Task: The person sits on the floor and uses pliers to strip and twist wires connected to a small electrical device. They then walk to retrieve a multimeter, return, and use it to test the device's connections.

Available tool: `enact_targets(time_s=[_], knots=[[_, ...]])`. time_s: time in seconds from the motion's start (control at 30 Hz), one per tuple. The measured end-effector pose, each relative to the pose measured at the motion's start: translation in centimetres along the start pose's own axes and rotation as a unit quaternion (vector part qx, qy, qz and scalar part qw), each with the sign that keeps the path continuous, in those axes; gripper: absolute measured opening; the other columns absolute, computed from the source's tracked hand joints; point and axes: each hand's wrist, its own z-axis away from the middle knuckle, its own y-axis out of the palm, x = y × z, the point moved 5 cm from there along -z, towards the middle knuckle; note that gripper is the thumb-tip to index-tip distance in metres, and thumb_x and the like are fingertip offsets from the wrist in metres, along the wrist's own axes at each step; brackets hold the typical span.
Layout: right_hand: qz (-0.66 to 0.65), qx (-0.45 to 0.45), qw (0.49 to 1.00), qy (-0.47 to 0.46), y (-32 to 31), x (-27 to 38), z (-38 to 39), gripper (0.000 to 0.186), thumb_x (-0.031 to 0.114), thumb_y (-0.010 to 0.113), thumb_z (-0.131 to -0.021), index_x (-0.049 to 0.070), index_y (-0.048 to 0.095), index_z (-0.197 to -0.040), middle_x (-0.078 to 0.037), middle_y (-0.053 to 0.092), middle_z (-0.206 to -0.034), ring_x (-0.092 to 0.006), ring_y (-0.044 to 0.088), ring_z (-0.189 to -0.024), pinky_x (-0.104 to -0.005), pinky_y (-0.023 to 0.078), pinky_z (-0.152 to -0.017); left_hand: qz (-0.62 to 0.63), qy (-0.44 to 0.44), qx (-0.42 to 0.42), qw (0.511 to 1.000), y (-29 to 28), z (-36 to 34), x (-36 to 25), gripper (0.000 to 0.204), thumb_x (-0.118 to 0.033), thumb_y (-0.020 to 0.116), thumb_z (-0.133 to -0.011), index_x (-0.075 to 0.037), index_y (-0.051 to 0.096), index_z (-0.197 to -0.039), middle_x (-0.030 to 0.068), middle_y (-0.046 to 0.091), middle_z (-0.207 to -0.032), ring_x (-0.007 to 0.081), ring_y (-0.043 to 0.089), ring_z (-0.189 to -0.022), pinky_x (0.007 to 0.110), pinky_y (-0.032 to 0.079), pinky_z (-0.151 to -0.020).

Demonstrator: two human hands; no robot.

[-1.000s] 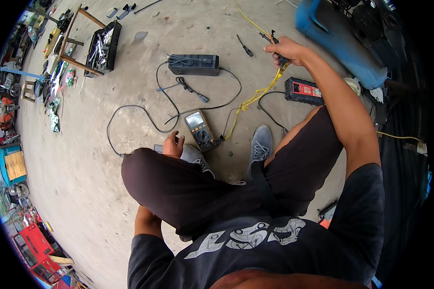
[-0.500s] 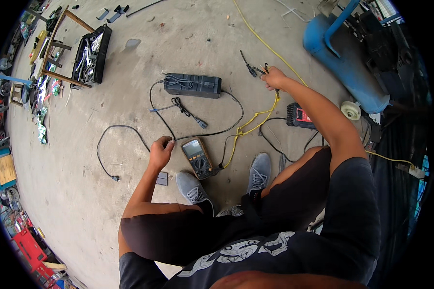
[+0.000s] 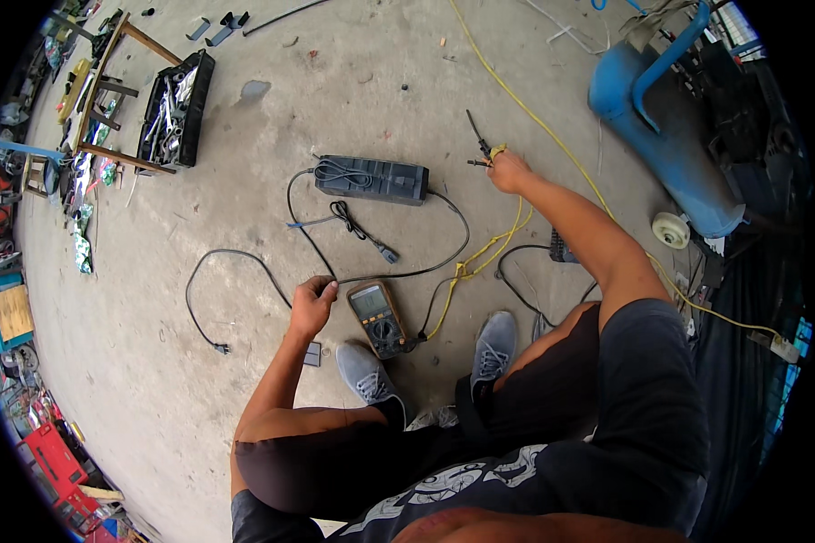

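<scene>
My left hand (image 3: pixel 313 306) is closed at the black power cable (image 3: pixel 371 279), its fingertips pinching it just left of the multimeter (image 3: pixel 378 319). The multimeter has a brown-orange rim and a lit display, and lies on the floor before my shoes. My right hand (image 3: pixel 509 172) is closed around the test leads (image 3: pixel 483 152), held out ahead to the right. Their dark tips stick out past the fingers; yellow wire runs from this hand back to the meter. The black box-shaped power adapter (image 3: pixel 371 181) lies between and beyond my hands. Beside it is a short cord with a black connector (image 3: pixel 388 252).
A plug (image 3: pixel 221 347) ends the cable at left. A black tool tray (image 3: pixel 190 109) of wrenches stands far left by a wooden frame (image 3: pixel 122 152). At right are a blue tank (image 3: pixel 661 136), a white roll (image 3: pixel 670 230), a long yellow cord (image 3: pixel 561 136) and a partly hidden black device (image 3: pixel 561 248).
The view has shifted a little. My right hand has turned, and the lead tips now point differently. My right forearm now covers more of the black device. The left hand keeps its pinch on the cable.
</scene>
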Motion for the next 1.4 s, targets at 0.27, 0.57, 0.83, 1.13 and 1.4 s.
enact_targets(time_s=[0.27,0.57,0.83,1.13,1.4], knots=[[-0.503,-0.045,0.861,0.057,-6.5,1.8,3.1,0.025,0.023,0.072,-0.086,0.003,0.063,-0.097,-0.011,0.070,-0.088,-0.0147,0.054,-0.062,-0.0288,0.042,-0.052,0.014,0.006,-0.044,0.999,-1.7,0.5,-4.6,0.027,-0.020,0.063,-0.094,0.006,0.067,-0.098,0.0039,0.063,-0.071,0.0097,0.055,-0.063,0.027,0.046,-0.058],[-0.695,0.174,0.696,-0.046,-16.8,12.6,16.3,0.022,0.017,0.073,-0.087,0.008,0.058,-0.099,-0.012,0.066,-0.093,-0.0027,0.043,-0.056,-0.0171,0.029,-0.041,-0.006,0.157,0.056,0.986,-4.4,3.1,-19.2,0.027,-0.020,0.061,-0.096,0.003,0.065,-0.109,0.0026,0.061,-0.076,0.0068,0.050,-0.058,0.024,0.042,-0.051],[-0.692,0.190,0.688,-0.108,-18.0,18.7,26.4,0.020,0.019,0.071,-0.088,0.008,0.058,-0.098,-0.010,0.065,-0.089,-0.0027,0.044,-0.056,-0.0165,0.030,-0.041,0.167,-0.009,0.201,0.965,0.2,9.5,-28.1,0.050,-0.043,0.042,-0.103,0.004,0.055,-0.118,0.0149,0.064,-0.105,0.0212,0.063,-0.085,0.036,0.054,-0.074],[-0.697,0.180,0.661,-0.212,-17.5,22.8,31.9,0.025,0.016,0.069,-0.089,0.004,0.060,-0.109,-0.010,0.063,-0.090,-0.0028,0.045,-0.058,-0.0159,0.031,-0.042,0.385,0.017,0.198,0.901,-0.2,11.4,-27.5,0.027,-0.029,0.042,-0.104,-0.004,0.051,-0.103,0.0065,0.062,-0.087,0.0148,0.055,-0.074,0.029,0.048,-0.064],[-0.675,0.162,0.659,-0.291,-17.4,24.0,33.6,0.033,0.009,0.072,-0.084,0.002,0.064,-0.115,-0.004,0.062,-0.080,-0.0038,0.043,-0.058,-0.0181,0.029,-0.044,0.408,0.041,0.260,0.874,-1.3,12.1,-27.2,0.023,-0.018,0.042,-0.102,-0.003,0.057,-0.110,0.0076,0.064,-0.101,0.0157,0.063,-0.086,0.026,0.050,-0.067]])
